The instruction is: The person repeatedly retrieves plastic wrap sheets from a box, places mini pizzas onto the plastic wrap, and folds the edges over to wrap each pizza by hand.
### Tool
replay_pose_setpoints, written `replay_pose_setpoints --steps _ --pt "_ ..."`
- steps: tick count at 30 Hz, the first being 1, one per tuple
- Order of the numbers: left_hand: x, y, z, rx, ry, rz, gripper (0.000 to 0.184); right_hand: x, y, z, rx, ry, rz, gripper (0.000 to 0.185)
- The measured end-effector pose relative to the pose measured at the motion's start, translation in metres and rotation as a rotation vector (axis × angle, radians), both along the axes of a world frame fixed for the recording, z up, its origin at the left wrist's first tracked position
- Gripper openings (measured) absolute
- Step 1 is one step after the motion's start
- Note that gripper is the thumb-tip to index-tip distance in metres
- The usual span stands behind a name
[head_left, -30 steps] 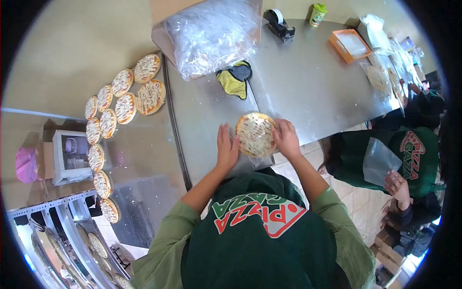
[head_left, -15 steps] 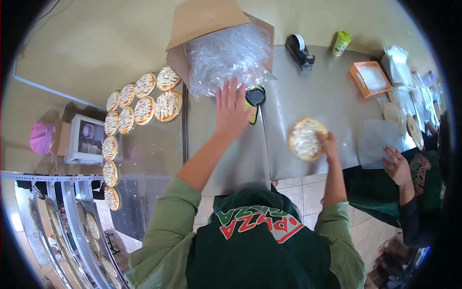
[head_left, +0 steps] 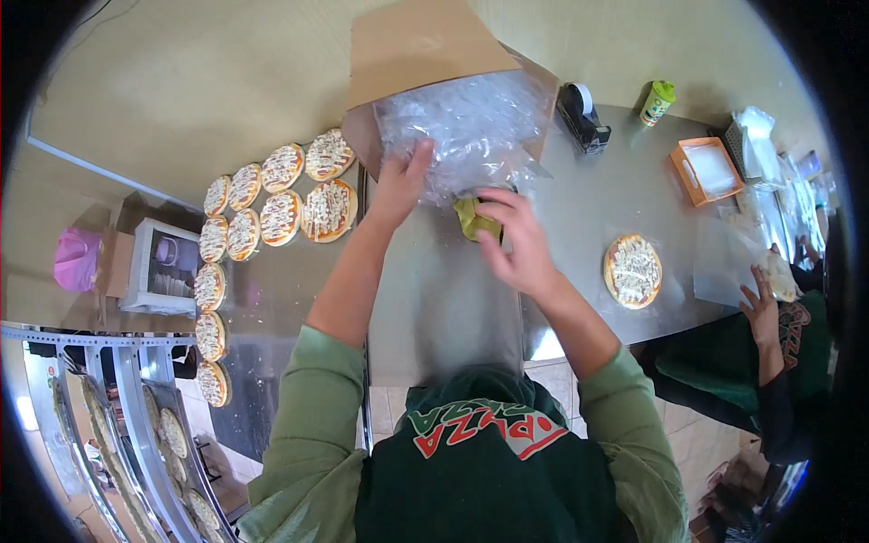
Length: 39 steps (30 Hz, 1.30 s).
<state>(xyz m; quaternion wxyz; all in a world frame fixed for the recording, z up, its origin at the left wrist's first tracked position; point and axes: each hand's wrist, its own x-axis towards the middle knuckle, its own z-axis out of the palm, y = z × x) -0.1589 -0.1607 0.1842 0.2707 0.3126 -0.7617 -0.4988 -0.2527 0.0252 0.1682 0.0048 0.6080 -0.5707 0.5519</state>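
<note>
My left hand [head_left: 405, 185] reaches to the left side of a heap of clear plastic bags [head_left: 457, 127] in the mouth of a cardboard box [head_left: 425, 45]. Its thumb sticks up; the other fingers are largely hidden, so I cannot tell whether they grip the plastic. My right hand [head_left: 520, 240] has its fingers apart over the right side of a small crumpled yellow-green cloth-like item [head_left: 472, 220], just in front of the bags. Whether it touches that item is unclear. A small topped pizza [head_left: 633, 271] lies on the steel counter to the right, out of both hands.
Several topped pizzas [head_left: 281, 217] line the left counter. Behind stand a tape dispenser [head_left: 584, 119], a green-lidded cup [head_left: 658, 103] and an orange box [head_left: 706, 172]. A co-worker's hand [head_left: 762, 312] is at the right, beside a translucent sheet [head_left: 720, 271]. A rack with pizzas [head_left: 172, 433] stands lower left.
My right hand has let go of the pizza on the right counter and moved left to the yellow-green item. That item's black part no longer shows. My left hand has shifted to the bags' left side.
</note>
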Motion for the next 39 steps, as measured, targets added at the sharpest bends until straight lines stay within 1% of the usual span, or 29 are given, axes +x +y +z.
replay_pose_setpoints --steps 1,2,4,5,8,9,11,12,14,15,17,18,20,21,22,24,27,28,30,31,32,34,36,39 --pt "0.007 -0.001 -0.007 0.166 0.143 -0.012 0.055 0.008 -0.023 0.003 -0.014 -0.033 0.023 0.034" --pt "0.014 0.004 -0.005 0.191 0.245 -0.001 0.055 0.011 -0.045 0.004 -0.025 -0.068 0.048 0.034" --pt "0.032 0.020 0.006 0.237 0.451 0.028 0.056 0.005 -0.089 0.003 0.055 0.055 -0.079 0.035" --pt "0.048 0.023 0.012 0.256 0.507 0.093 0.054 0.001 -0.109 0.000 0.093 0.116 -0.140 0.035" --pt "0.105 0.026 0.028 0.312 0.683 0.270 0.049 -0.023 -0.137 -0.028 0.581 0.257 -0.139 0.041" --pt "0.122 0.026 0.031 0.328 0.757 0.310 0.048 -0.025 -0.142 -0.029 0.632 0.294 -0.185 0.043" --pt "0.150 0.027 0.042 0.365 0.801 0.362 0.045 -0.025 -0.151 -0.029 0.723 0.370 -0.273 0.047" --pt "0.161 0.028 0.045 0.381 0.824 0.387 0.043 -0.027 -0.154 -0.031 0.699 0.373 -0.275 0.046" --pt "0.178 0.031 0.045 0.515 0.828 0.342 0.041 -0.030 -0.155 -0.033 0.650 0.378 -0.284 0.042" --pt "0.185 0.034 0.044 0.583 0.829 0.315 0.041 -0.029 -0.152 -0.034 0.544 0.360 -0.275 0.041" --pt "0.200 0.040 0.020 0.705 0.872 0.264 0.040 -0.026 -0.142 -0.035 0.339 0.315 -0.265 0.040" --pt "0.206 0.045 0.011 0.768 0.892 0.241 0.040 -0.005 -0.122 -0.018 0.082 0.252 -0.269 0.035" --pt "0.204 0.060 0.005 0.938 0.932 0.375 0.039 0.036 -0.075 -0.015 0.000 0.162 -0.153 0.039" --pt "0.202 0.070 0.001 1.024 0.946 0.442 0.039 0.059 -0.049 -0.022 0.218 -0.122 0.012 0.041" --pt "0.200 0.077 -0.004 1.073 0.964 0.425 0.039 0.076 -0.028 -0.033 0.429 -0.405 0.174 0.043" --pt "0.195 0.091 -0.021 1.174 0.998 0.379 0.041 0.094 -0.007 -0.073 0.742 -1.578 0.618 0.047" --pt "0.185 0.114 -0.043 1.273 1.065 0.116 0.042 0.108 0.013 -0.067 0.717 -1.968 0.822 0.053" --pt "0.179 0.120 -0.048 1.310 1.073 0.081 0.044 0.109 0.015 -0.064 0.661 -1.939 0.808 0.048" --pt "0.172 0.130 -0.052 1.313 1.026 0.180 0.040 0.105 0.015 -0.060 0.555 -1.874 0.775 0.039" --pt "0.167 0.136 -0.052 1.315 0.998 0.223 0.038 0.096 0.020 -0.066 0.547 -1.857 0.657 0.034" --pt "0.168 0.133 -0.052 1.081 0.836 0.443 0.038 0.089 0.022 -0.077 0.551 -1.833 0.548 0.028" --pt "0.172 0.124 -0.050 0.584 0.493 0.825 0.041 0.083 0.029 -0.077 0.556 -1.744 0.383 0.019" --pt "0.170 0.129 -0.046 0.507 0.317 0.664 0.036 0.081 0.037 -0.070 0.554 -1.618 0.265 0.011" --pt "0.161 0.141 -0.028 0.386 0.062 0.426 0.028 0.095 0.037 -0.052 0.568 -1.496 0.249 0.011"
